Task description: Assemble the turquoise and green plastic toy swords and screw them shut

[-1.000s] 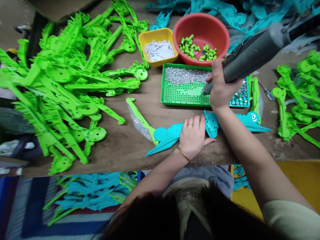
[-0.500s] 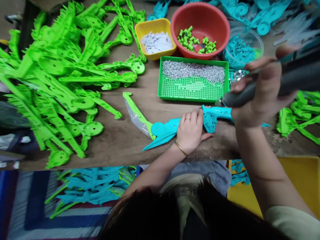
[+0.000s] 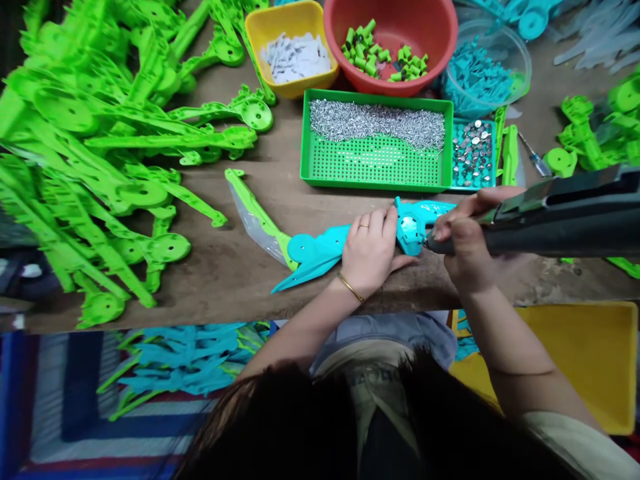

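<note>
A blue plastic toy weapon (image 3: 320,253) lies on the wooden table, with a green arm and a clear blade at its left end. My left hand (image 3: 370,250) is closed over its middle and presses it against the table. In my right hand (image 3: 470,247) is a dark power screwdriver (image 3: 560,223), held nearly level with its tip at the toy's rounded section (image 3: 411,230). My right hand and the tool hide part of the toy's right end. Behind the toy stands a green perforated tray (image 3: 375,167) with many small silver screws.
Green plastic parts (image 3: 100,153) pile up at left. Along the back are a yellow bowl (image 3: 295,87), a red bowl (image 3: 390,17) and a clear tub (image 3: 523,73). Small metal discs (image 3: 473,150) fill a blue tray. A yellow crate (image 3: 590,373) sits below the table at right.
My right hand has brought the power screwdriver down and left to the toy's rounded section. My left hand stays on the toy. The whole view has shifted slightly.
</note>
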`<state>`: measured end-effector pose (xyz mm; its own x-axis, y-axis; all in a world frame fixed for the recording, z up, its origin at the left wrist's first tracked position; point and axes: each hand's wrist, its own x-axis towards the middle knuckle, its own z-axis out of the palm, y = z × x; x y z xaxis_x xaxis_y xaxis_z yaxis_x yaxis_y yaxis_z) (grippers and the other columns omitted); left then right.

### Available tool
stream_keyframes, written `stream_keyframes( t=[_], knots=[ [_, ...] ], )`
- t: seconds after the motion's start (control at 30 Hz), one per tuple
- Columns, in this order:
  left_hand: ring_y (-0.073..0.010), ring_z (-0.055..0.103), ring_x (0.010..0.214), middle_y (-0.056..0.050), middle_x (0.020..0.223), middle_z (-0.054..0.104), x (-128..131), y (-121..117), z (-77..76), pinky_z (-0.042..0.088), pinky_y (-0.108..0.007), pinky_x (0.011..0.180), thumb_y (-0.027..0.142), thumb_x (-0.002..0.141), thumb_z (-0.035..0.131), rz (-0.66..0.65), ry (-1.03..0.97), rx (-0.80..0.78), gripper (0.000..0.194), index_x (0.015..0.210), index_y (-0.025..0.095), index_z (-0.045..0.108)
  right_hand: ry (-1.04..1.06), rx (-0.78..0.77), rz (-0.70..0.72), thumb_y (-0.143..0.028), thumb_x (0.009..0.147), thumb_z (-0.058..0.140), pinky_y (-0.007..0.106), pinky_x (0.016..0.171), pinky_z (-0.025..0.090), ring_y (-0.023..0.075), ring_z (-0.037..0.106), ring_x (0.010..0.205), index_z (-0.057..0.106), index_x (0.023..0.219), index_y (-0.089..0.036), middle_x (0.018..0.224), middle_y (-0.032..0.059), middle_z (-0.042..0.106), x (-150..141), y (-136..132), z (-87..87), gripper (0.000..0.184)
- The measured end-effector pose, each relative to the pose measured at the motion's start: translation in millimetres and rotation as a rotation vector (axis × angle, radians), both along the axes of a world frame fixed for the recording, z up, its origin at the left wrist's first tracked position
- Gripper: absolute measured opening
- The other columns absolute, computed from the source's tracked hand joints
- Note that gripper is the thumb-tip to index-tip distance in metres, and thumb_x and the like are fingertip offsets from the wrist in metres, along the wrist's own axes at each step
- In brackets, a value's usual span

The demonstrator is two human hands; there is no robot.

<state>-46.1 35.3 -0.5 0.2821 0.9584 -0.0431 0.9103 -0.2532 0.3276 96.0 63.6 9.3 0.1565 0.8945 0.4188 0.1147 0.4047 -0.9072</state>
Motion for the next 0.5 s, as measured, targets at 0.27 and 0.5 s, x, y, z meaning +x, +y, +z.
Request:
stream_keyframes(
  t=[0.27, 0.5],
  knots=[
    [-0.0342, 0.055, 0.113, -0.021, 0.124, 0.058, -7, -8, 7.0, 0.042, -0.044, 0.098, 0.061, 0.074, 0.072, 0.016, -0.018, -0.034, 0.090, 0.139, 0.005, 0.044, 0.044, 0.015, 0.019, -0.041, 0.077, 0.075, 0.027, 0.050, 0.053, 0.0096, 0.059, 0.050, 0.064, 0.101, -0.031, 0.071, -0.0074, 0.063, -11, 2, 27.1, 0.028],
    [-0.0394, 0.048, 0.121, -0.025, 0.132, 0.052, -20, -3, 19.9, 0.038, -0.050, 0.103, 0.073, 0.064, 0.071, 0.035, -0.038, 0.004, 0.097, 0.131, 0.006, 0.050, 0.146, 0.143, -0.147, -0.064, 0.079, 0.065, 0.026, 0.046, 0.045, 0.0064, 0.052, 0.049, 0.056, 0.086, -0.022, 0.075, -0.0041, 0.062, -56, 99, 35.1, 0.044]
  ],
)
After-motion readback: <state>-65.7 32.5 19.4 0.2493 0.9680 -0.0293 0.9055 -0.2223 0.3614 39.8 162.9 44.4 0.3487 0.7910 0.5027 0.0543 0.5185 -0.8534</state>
